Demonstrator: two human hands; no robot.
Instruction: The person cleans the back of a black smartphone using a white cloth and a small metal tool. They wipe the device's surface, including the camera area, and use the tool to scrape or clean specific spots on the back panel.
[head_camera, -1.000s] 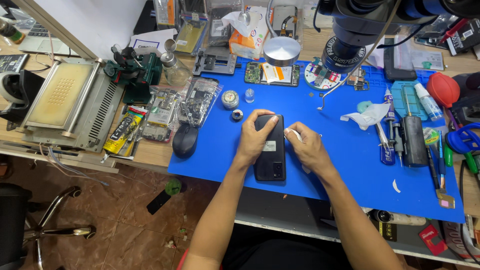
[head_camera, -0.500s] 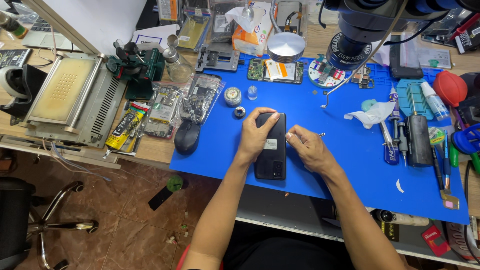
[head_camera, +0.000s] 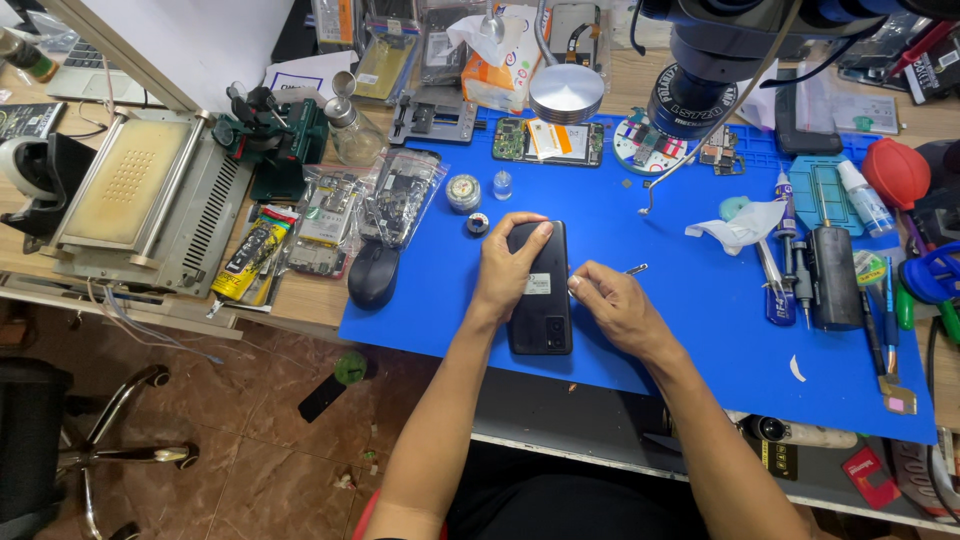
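I'm pinning the black phone (head_camera: 541, 290) with my left hand (head_camera: 507, 265); right hand (head_camera: 612, 305) is gripping tweezers (head_camera: 634, 269), which could slip and scratch it.

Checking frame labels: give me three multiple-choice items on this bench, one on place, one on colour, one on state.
1. Where does the black phone lie?
A. on the blue mat
B. on the floor
C. on the beige machine

2. What colour is the rubber blower bulb?
A. green
B. red
C. white

3. How does the left hand meet the phone?
A. apart from it
B. lifts it off the mat
C. rests on it, phone flat

Key: 1 A, mat shows all round it; 2 B, plainly red; 3 C, fingers lie over its top end.
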